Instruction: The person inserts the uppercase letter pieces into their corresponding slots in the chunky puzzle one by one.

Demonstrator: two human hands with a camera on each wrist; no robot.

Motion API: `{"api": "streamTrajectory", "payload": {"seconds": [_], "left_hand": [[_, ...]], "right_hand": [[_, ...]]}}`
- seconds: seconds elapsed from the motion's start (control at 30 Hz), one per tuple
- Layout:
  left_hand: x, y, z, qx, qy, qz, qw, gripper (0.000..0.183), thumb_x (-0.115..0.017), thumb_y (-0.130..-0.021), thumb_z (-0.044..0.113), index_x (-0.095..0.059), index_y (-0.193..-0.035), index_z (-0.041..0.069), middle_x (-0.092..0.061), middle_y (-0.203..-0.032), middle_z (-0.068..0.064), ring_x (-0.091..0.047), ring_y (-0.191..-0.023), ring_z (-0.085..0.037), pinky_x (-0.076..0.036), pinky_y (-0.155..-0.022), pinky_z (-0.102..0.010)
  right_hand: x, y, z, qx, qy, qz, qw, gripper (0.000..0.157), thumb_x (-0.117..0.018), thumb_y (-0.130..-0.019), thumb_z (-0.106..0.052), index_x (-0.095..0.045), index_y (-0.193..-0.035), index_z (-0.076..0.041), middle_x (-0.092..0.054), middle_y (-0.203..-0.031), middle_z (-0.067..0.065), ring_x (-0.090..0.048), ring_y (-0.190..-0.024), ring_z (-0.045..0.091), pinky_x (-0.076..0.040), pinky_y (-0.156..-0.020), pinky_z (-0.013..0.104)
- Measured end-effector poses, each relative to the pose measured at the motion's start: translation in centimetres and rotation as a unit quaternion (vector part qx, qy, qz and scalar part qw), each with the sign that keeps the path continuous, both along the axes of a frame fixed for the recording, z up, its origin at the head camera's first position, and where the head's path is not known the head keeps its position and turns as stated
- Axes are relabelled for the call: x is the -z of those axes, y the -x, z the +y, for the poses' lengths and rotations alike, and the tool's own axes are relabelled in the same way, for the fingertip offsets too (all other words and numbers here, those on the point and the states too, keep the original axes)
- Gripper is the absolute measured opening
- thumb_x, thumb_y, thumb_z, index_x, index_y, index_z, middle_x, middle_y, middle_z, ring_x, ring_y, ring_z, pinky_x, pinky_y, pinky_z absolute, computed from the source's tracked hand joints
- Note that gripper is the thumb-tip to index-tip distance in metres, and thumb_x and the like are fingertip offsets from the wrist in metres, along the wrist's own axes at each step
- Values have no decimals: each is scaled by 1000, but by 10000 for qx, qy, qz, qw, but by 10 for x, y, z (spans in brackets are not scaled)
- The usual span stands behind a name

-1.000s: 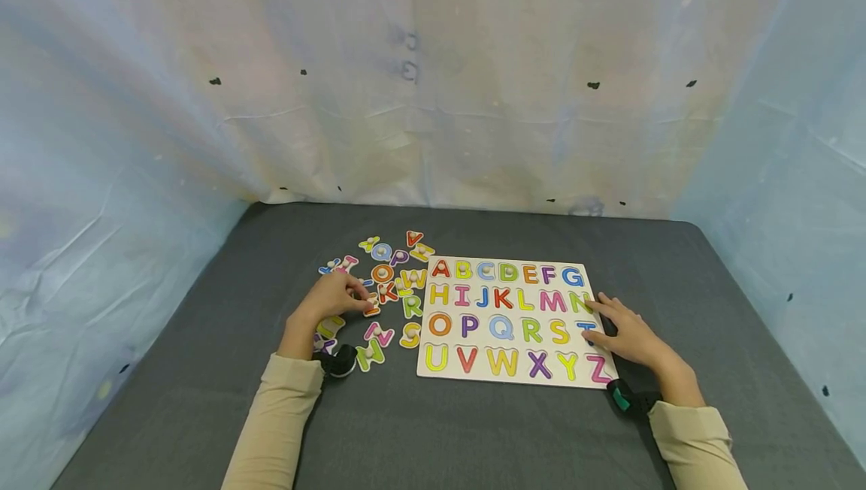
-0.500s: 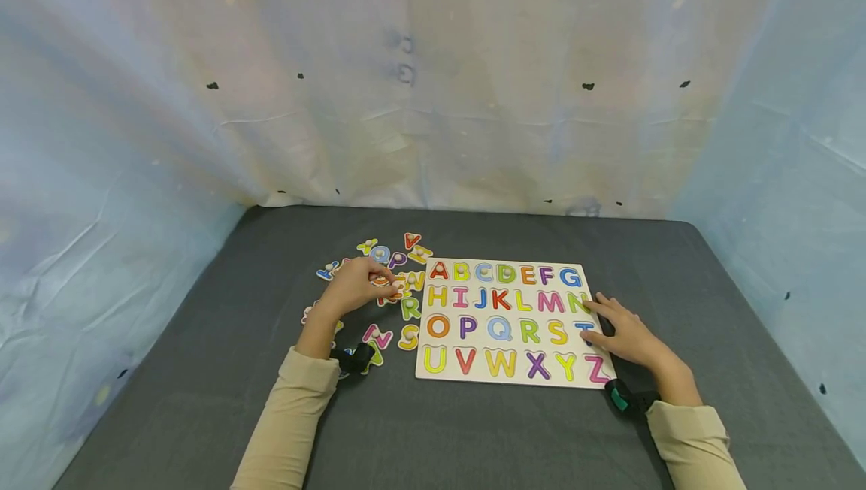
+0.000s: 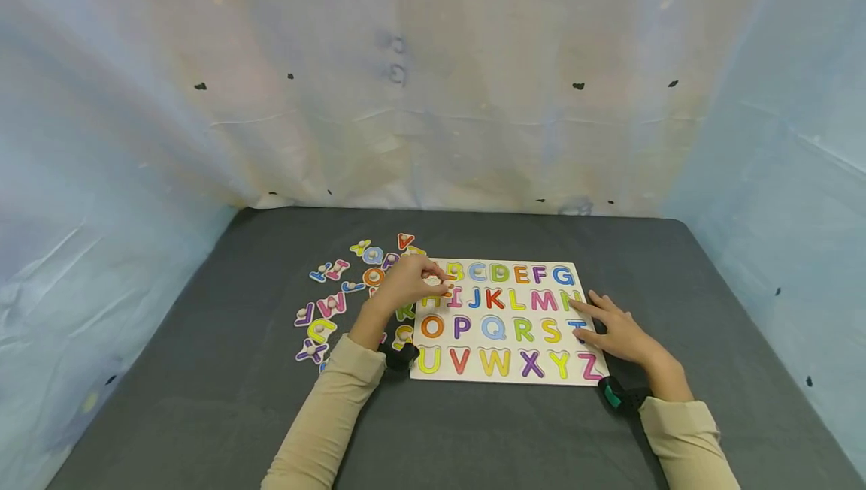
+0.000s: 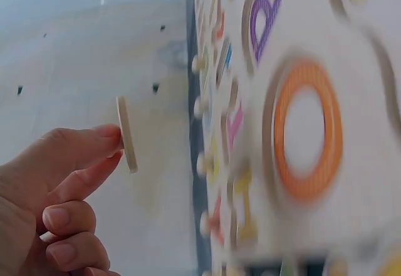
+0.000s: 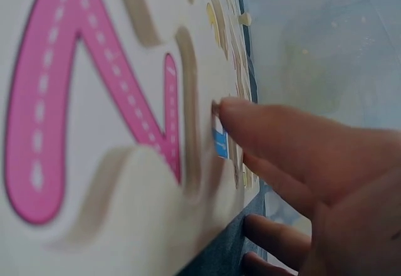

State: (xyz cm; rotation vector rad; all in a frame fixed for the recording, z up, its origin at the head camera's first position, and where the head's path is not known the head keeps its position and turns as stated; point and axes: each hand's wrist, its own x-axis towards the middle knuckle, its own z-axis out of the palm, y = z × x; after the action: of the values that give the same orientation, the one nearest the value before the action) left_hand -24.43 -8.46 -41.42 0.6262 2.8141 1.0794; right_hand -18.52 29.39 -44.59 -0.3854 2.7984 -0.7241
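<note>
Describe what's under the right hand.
Under the right hand lie the right edge of the letter board and the grey table; parts of letter N and letter T show. The hand covers the rest of both letters and some of the edge.

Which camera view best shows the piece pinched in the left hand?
The left wrist view: the piece appears large in the left hand, though edge-on. The head view shows it tiny at the fingertips; the right wrist view misses it.
</note>
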Motion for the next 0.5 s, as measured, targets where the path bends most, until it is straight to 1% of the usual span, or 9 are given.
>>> {"api": "streamTrajectory", "payload": {"seconds": [0.17,0.27,0.37,0.4,0.5], "left_hand": [[3,1,26,77,66,-15,9999,14,-76,-82,26,-78,-91,15,-50,-71,0,-36,-64,-10,-26,-58,-20],[3,3,42,160,97,13,9998,15,-75,-83,27,-78,-93,16,-54,-74,-3,-37,-66,-10,-26,-59,-20],[2,6,57,222,114,27,9997,16,-74,-84,27,-78,-95,16,-63,-82,-6,-40,-69,-10,-28,-61,-20],[1,8,61,236,119,-1,9997,16,-74,-84,27,-78,-95,16,-63,-83,-7,-40,-69,-10,-29,-61,-20],[0,12,74,174,98,-96,9998,17,-74,-84,28,-77,-96,17,-62,-83,-7,-40,-69,-11,-29,-59,-20]], "right_hand": [[0,1,-1,-1,38,-82,10000,67,-68,-86,-37,-47,-141,-4,-21,-151,38,-13,-139,61,-10,-103,79],[0,0,-1,28,101,-135,9999,68,-68,-86,-39,-47,-141,-5,-20,-152,38,-11,-139,61,-8,-103,79],[3,-1,0,7,225,-55,9997,69,-66,-86,-43,-47,-141,-6,-21,-151,38,-10,-139,61,-6,-102,80],[4,-2,1,7,325,-9,9995,67,-66,-87,-44,-47,-142,-10,-20,-153,36,-7,-141,59,-5,-102,80],[6,-1,3,-18,380,82,9992,67,-65,-86,-45,-48,-142,-11,-21,-152,37,-7,-140,59,-5,-101,81]]}}
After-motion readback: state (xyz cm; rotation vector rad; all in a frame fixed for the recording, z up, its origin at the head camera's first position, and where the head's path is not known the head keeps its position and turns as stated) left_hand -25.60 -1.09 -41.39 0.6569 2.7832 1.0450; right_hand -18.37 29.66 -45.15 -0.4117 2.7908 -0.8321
